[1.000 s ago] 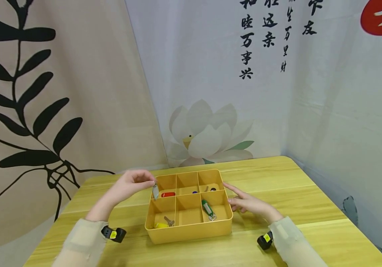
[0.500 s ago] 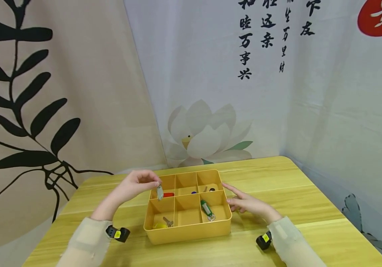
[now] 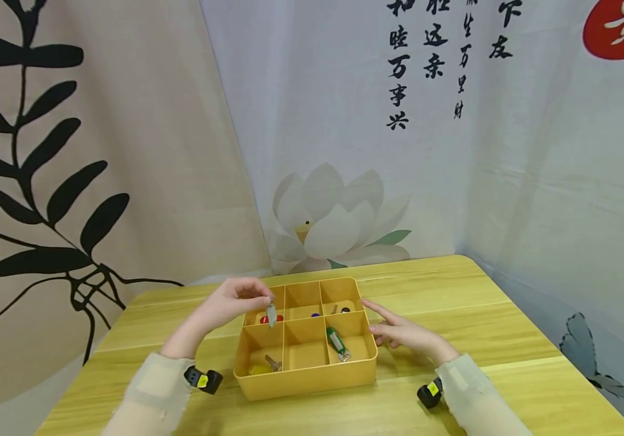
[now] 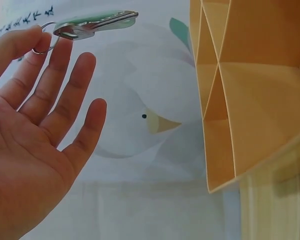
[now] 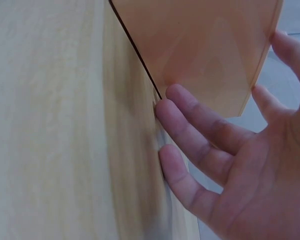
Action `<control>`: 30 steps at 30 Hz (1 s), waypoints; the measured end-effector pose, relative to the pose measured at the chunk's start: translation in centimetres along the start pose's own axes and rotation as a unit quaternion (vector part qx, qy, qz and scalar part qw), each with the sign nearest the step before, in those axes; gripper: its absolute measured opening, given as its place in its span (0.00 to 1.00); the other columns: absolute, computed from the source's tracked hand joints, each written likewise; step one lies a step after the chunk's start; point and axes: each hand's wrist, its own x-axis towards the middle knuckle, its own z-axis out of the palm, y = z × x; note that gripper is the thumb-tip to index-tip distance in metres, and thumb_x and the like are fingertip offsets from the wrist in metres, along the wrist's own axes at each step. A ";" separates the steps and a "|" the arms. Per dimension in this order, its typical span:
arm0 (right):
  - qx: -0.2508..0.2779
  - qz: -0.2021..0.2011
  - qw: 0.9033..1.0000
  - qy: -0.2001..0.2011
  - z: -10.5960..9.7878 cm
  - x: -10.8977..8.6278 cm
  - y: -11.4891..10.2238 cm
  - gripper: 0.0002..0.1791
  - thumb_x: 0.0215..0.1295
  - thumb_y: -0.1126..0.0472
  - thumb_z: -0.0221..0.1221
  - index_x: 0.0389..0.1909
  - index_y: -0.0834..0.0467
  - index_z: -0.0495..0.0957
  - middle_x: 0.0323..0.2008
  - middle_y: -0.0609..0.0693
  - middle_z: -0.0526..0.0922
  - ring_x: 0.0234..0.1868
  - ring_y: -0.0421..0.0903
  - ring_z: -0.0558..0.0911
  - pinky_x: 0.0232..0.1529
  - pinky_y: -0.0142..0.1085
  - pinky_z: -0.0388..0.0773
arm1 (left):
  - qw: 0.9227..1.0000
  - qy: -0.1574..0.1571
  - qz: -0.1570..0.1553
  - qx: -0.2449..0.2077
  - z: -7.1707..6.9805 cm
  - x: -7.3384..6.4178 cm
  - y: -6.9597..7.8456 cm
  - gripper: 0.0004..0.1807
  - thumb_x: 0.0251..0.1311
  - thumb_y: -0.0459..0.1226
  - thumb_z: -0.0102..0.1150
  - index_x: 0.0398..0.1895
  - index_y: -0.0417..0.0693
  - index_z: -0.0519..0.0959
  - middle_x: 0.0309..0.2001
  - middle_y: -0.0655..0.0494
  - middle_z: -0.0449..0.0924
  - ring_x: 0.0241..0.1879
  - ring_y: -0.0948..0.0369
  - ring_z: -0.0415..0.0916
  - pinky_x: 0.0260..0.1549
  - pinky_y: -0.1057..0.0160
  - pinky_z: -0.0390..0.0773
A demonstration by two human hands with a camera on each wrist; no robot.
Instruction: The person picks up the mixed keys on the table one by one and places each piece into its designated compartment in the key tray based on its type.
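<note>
My left hand (image 3: 238,301) pinches a metal ring between thumb and finger, over the back left compartment of a yellow divided box (image 3: 306,381). From the ring hangs a key (image 4: 115,21) with a pale green tag lying along it, seen close in the left wrist view. The other fingers of this hand are spread. Behind the hanging key, a red item (image 3: 264,320) lies in the same compartment. My right hand (image 3: 407,332) touches the box's right side, two fingertips at its rim and the others low by its wall, holding nothing.
A green key tag (image 3: 338,344) lies in the front right compartment. Front left holds a key (image 3: 274,363) and a yellow item (image 3: 260,369). Small blue (image 3: 315,314) and black (image 3: 345,309) items lie in back compartments. The box stands on a wooden table (image 3: 454,290), with printed curtains (image 3: 334,151) behind.
My left hand has moved to the right with the key, from the box's left rim to over the back left compartment. The right hand has stayed against the box.
</note>
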 end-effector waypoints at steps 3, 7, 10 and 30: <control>0.000 0.000 1.000 0.003 0.0 0.0 -0.1 0.38 0.74 0.52 0.50 0.78 0.46 0.42 0.37 0.55 0.76 0.44 0.61 0.76 0.33 0.38 0.70 | 1.000 -0.005 0.005 0.001 0.3 0.4 0.2 0.05 0.65 0.36 0.60 0.39 0.43 0.82 0.37 0.50 0.82 0.35 0.57 0.79 0.38 0.59 0.81; -0.001 0.001 1.000 0.006 0.0 -0.1 -0.2 0.38 0.74 0.52 0.50 0.78 0.46 0.42 0.37 0.55 0.76 0.44 0.61 0.76 0.34 0.38 0.71 | 1.000 -0.015 0.008 -0.008 0.7 0.8 0.4 0.05 0.65 0.36 0.60 0.38 0.44 0.82 0.37 0.50 0.82 0.36 0.56 0.79 0.38 0.59 0.80; -0.001 0.002 1.000 0.006 0.0 -0.1 -0.3 0.38 0.74 0.52 0.50 0.78 0.46 0.42 0.37 0.55 0.76 0.45 0.61 0.76 0.34 0.39 0.70 | 1.000 -0.020 0.006 -0.013 1.0 1.0 0.5 0.05 0.65 0.36 0.60 0.38 0.44 0.82 0.38 0.50 0.82 0.35 0.56 0.78 0.37 0.60 0.81; -0.004 0.007 1.000 0.004 0.0 0.0 0.1 0.38 0.74 0.51 0.50 0.78 0.45 0.42 0.39 0.55 0.77 0.45 0.59 0.76 0.35 0.40 0.70 | 0.999 -0.037 0.026 -0.011 2.7 2.2 -0.1 0.05 0.64 0.34 0.61 0.38 0.41 0.82 0.37 0.50 0.82 0.36 0.51 0.79 0.37 0.63 0.81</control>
